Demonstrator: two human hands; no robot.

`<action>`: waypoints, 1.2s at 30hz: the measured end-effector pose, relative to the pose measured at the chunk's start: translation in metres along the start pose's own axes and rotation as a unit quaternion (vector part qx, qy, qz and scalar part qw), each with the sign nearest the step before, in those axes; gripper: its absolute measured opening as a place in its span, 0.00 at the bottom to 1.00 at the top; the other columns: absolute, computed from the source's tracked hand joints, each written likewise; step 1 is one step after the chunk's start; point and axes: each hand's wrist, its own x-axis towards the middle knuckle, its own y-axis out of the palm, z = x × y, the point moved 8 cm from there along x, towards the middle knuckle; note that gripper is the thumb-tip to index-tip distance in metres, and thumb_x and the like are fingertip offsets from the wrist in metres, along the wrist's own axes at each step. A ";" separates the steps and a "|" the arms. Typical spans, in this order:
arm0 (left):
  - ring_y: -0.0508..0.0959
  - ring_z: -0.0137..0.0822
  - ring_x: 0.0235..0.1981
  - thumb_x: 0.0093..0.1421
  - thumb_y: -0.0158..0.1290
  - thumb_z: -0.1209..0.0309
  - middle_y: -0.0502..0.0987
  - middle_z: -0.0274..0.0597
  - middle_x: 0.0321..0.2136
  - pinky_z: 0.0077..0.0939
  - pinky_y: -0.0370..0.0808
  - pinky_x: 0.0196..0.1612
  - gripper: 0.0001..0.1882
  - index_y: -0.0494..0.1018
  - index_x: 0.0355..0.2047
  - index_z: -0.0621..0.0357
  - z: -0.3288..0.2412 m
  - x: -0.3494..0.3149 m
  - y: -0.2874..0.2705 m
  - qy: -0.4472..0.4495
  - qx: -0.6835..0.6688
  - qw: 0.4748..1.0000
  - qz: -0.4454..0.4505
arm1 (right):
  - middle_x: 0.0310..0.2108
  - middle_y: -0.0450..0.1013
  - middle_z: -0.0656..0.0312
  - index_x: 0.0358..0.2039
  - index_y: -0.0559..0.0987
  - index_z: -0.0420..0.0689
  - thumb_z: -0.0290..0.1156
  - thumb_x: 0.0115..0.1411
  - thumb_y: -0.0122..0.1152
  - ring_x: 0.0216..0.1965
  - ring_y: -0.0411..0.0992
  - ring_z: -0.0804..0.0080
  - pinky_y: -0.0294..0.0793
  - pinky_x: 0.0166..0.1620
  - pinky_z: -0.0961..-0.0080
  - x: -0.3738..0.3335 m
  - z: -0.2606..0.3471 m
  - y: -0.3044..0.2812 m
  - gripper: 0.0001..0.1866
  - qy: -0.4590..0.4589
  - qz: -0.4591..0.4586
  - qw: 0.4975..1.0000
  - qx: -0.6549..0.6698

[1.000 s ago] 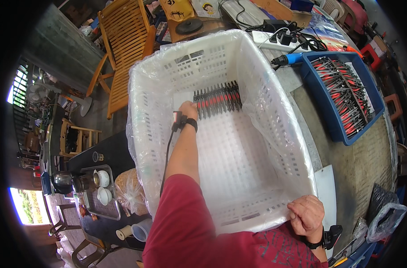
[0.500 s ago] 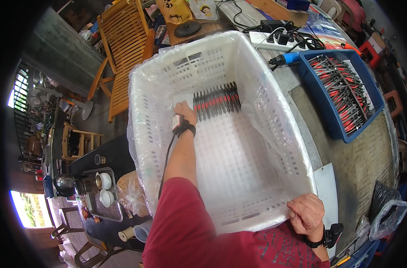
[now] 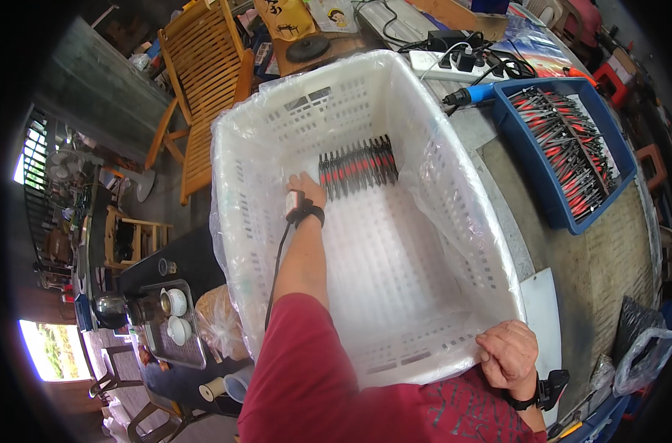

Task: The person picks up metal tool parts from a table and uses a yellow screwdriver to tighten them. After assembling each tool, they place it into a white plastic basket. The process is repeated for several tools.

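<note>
2 hands: left hand (image 3: 307, 187) curled beside row of pliers (image 3: 358, 164) inside white crate (image 3: 454, 214); right hand (image 3: 508, 353) gripping crate's near rim, on cluttered tabletop (image 3: 594, 273).

A neat row of black-and-red pliers (image 3: 358, 164) lies flat on the floor of the white plastic-lined crate (image 3: 454, 199), near its far wall.

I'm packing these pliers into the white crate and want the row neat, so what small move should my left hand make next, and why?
Probably nudge the left hand rightward against the row of red-and-black pliers to square up its near end. The hand rests on the floor of the white crate right beside the row's left end, and the row runs slightly askew. The right hand grips the crate's near rim, steadying it.
</note>
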 end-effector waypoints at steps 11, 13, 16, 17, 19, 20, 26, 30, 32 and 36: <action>0.66 0.54 0.44 0.48 0.47 0.75 0.65 0.53 0.41 0.43 0.68 0.44 0.12 0.64 0.35 0.66 0.007 0.001 0.003 -0.003 -0.048 0.999 -0.019 | 0.21 0.72 0.58 0.26 0.76 0.37 0.22 0.33 0.57 0.20 0.70 0.64 0.67 0.23 0.74 0.000 -0.001 0.002 0.14 0.004 0.004 1.000 -0.007; 0.67 0.54 0.43 0.49 0.46 0.74 0.65 0.53 0.40 0.43 0.68 0.44 0.13 0.64 0.35 0.66 0.008 0.001 0.003 -0.005 -0.043 0.999 -0.024 | 0.21 0.71 0.57 0.25 0.76 0.37 0.22 0.33 0.57 0.20 0.70 0.64 0.67 0.23 0.74 0.000 -0.002 0.002 0.13 0.008 0.007 1.000 -0.006; 0.67 0.54 0.44 0.49 0.46 0.72 0.65 0.53 0.40 0.44 0.67 0.45 0.14 0.64 0.36 0.66 0.011 0.004 0.007 -0.008 -0.042 0.999 -0.017 | 0.21 0.71 0.57 0.25 0.76 0.37 0.21 0.33 0.57 0.20 0.70 0.64 0.67 0.23 0.74 0.000 -0.002 0.002 0.13 0.010 0.006 1.000 -0.003; 0.67 0.54 0.44 0.49 0.46 0.72 0.65 0.53 0.40 0.44 0.67 0.45 0.14 0.64 0.36 0.67 0.013 0.006 0.010 -0.011 -0.044 0.999 -0.011 | 0.21 0.71 0.57 0.25 0.76 0.37 0.21 0.33 0.57 0.20 0.70 0.64 0.67 0.23 0.74 0.001 -0.002 0.001 0.13 0.010 0.005 1.000 -0.002; 0.67 0.53 0.43 0.49 0.46 0.71 0.65 0.53 0.42 0.44 0.67 0.45 0.15 0.64 0.37 0.68 0.015 0.009 0.015 -0.009 -0.025 1.000 -0.002 | 0.21 0.71 0.57 0.25 0.76 0.37 0.21 0.33 0.57 0.20 0.70 0.64 0.67 0.23 0.74 0.001 -0.002 0.002 0.13 0.012 0.006 1.000 0.001; 0.67 0.53 0.43 0.49 0.46 0.71 0.65 0.54 0.43 0.44 0.67 0.45 0.16 0.64 0.38 0.68 0.016 0.010 0.015 -0.006 -0.019 1.000 -0.011 | 0.21 0.71 0.57 0.25 0.76 0.37 0.21 0.33 0.57 0.20 0.70 0.64 0.67 0.23 0.74 0.001 -0.002 0.001 0.13 0.013 0.006 1.000 0.002; 0.69 0.53 0.42 0.50 0.45 0.66 0.67 0.52 0.43 0.46 0.68 0.43 0.15 0.66 0.35 0.64 0.015 0.008 0.007 0.055 -0.015 0.996 -0.067 | 0.21 0.71 0.58 0.25 0.76 0.37 0.21 0.33 0.57 0.21 0.71 0.64 0.67 0.23 0.74 0.001 -0.003 0.002 0.13 0.016 0.009 1.000 -0.001; 0.69 0.54 0.44 0.50 0.44 0.67 0.69 0.54 0.43 0.46 0.67 0.44 0.18 0.66 0.39 0.65 0.020 0.022 0.019 0.019 0.003 0.998 0.062 | 0.21 0.72 0.58 0.24 0.77 0.38 0.22 0.33 0.57 0.21 0.71 0.65 0.67 0.23 0.74 -0.001 -0.003 0.002 0.12 0.018 0.008 1.000 -0.007; 0.69 0.52 0.44 0.49 0.46 0.65 0.70 0.54 0.41 0.43 0.67 0.46 0.21 0.66 0.41 0.65 0.023 0.022 0.016 -0.001 -0.012 0.999 0.032 | 0.21 0.72 0.58 0.24 0.77 0.38 0.22 0.33 0.57 0.20 0.71 0.65 0.66 0.23 0.75 -0.001 -0.003 0.002 0.12 0.019 0.005 1.000 -0.013; 0.69 0.52 0.44 0.48 0.46 0.64 0.69 0.55 0.42 0.44 0.66 0.47 0.23 0.66 0.43 0.65 0.025 0.026 0.023 0.002 -0.001 1.000 -0.014 | 0.22 0.72 0.58 0.25 0.77 0.38 0.22 0.35 0.58 0.21 0.71 0.65 0.66 0.23 0.75 0.000 -0.001 0.000 0.12 0.007 0.007 1.000 -0.010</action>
